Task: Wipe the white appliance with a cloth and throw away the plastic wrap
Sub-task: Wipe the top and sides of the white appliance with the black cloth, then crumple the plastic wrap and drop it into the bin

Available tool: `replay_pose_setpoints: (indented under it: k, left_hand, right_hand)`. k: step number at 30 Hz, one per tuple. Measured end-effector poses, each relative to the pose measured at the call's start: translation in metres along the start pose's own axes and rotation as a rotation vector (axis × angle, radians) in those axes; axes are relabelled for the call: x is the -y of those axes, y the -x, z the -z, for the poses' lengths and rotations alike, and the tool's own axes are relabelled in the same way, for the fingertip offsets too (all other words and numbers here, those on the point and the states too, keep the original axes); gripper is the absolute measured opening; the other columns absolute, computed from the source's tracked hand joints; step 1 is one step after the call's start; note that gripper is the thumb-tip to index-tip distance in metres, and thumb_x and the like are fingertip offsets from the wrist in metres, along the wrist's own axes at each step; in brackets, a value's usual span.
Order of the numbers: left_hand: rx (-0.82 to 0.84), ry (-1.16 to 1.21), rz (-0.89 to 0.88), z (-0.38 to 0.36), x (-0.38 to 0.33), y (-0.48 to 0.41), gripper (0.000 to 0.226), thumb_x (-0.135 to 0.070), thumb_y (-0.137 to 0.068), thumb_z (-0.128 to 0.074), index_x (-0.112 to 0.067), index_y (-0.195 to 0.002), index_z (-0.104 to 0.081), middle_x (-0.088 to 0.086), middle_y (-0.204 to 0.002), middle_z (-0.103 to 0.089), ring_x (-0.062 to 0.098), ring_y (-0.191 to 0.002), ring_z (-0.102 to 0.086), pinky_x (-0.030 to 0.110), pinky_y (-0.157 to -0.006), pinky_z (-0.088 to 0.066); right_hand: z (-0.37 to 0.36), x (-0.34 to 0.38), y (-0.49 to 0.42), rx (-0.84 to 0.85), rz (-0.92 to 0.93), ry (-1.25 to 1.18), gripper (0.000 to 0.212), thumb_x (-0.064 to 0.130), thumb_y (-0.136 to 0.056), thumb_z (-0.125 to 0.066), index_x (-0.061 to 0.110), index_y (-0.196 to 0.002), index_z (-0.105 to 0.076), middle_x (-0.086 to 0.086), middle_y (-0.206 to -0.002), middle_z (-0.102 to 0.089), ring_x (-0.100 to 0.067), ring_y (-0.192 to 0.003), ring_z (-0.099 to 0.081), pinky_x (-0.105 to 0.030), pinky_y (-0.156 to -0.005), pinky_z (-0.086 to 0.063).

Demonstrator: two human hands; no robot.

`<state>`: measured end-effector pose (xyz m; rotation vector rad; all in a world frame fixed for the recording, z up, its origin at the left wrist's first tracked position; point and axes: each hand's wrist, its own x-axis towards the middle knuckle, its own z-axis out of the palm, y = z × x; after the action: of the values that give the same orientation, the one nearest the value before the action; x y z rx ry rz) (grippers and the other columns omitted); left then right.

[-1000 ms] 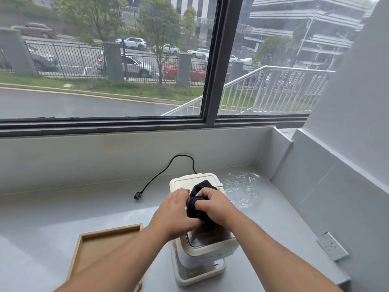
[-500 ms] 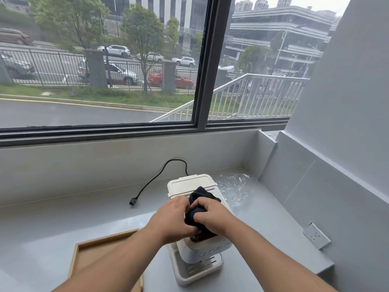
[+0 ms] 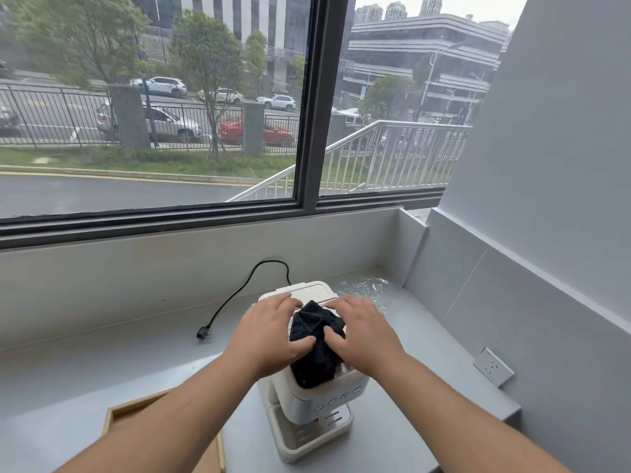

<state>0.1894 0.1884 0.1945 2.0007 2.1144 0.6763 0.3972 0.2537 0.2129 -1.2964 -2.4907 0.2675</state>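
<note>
Our left hand (image 3: 269, 336) and right hand (image 3: 365, 336) flat, fingers (image 3: 284, 299) apart, black cloth (image 3: 314, 356) between, under our thumbs

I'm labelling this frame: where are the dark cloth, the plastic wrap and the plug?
dark cloth (image 3: 316, 365): head view, centre of the bunched fabric.
plastic wrap (image 3: 363, 288): head view, its crinkled middle.
plug (image 3: 203, 333): head view, the black plug body.

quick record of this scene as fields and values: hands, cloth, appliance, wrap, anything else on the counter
left hand: fingers spread on the white appliance, thumb on the dark cloth
right hand: fingers spread on the appliance top, thumb on the cloth
dark cloth: bunched between both hands
plastic wrap: on the counter behind the appliance, untouched
power cord: plug loose on the counter
wooden tray: left of the appliance
</note>
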Motion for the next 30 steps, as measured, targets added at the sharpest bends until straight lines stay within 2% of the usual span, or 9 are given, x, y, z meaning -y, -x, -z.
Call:
replay_pose_setpoints:
  k: [8,15,22,30]
  left_hand:
    - [0.004,-0.039,0.030,0.004,-0.010,-0.013,0.092,-0.087,-0.072,-0.045,-0.039,-0.149,-0.046,-0.009,-0.165,-0.037,0.014,-0.152,-0.030,0.043,-0.125,-0.026]
    - [0.036,-0.091,0.047,-0.002,-0.023,-0.027,0.095,-0.087,-0.071,-0.045,-0.040,-0.153,-0.040,-0.007,-0.167,-0.033,0.015,-0.154,-0.027,0.047,-0.126,-0.024]
    - [0.059,-0.138,0.087,-0.012,-0.039,-0.049,0.102,-0.091,-0.067,-0.038,-0.040,-0.155,-0.037,-0.007,-0.169,-0.030,0.016,-0.156,-0.024,0.048,-0.127,-0.021]
    - [0.041,-0.161,0.096,-0.023,-0.061,-0.090,0.094,-0.089,-0.070,-0.042,-0.043,-0.153,-0.039,-0.007,-0.169,-0.028,0.019,-0.156,-0.023,0.047,-0.128,-0.019]
  right_hand:
    - [0.007,-0.012,-0.009,0.012,0.004,0.120,0.064,0.061,-0.090,-0.050,0.032,-0.146,-0.050,0.009,-0.144,-0.051,-0.018,-0.139,-0.038,-0.039,-0.114,-0.036]
    - [0.009,-0.033,-0.019,0.041,-0.011,0.164,0.080,0.073,-0.085,-0.041,0.036,-0.155,-0.035,0.002,-0.163,-0.037,-0.027,-0.154,-0.021,-0.045,-0.123,-0.022]
    - [0.011,-0.064,-0.040,0.076,-0.005,0.138,0.085,0.077,-0.084,-0.037,0.037,-0.159,-0.028,0.001,-0.168,-0.029,-0.027,-0.157,-0.015,-0.047,-0.127,-0.017]
    - [0.016,-0.104,-0.063,0.076,0.004,0.136,0.084,0.075,-0.088,-0.039,0.035,-0.161,-0.027,0.000,-0.169,-0.028,-0.028,-0.157,-0.014,-0.047,-0.127,-0.015]
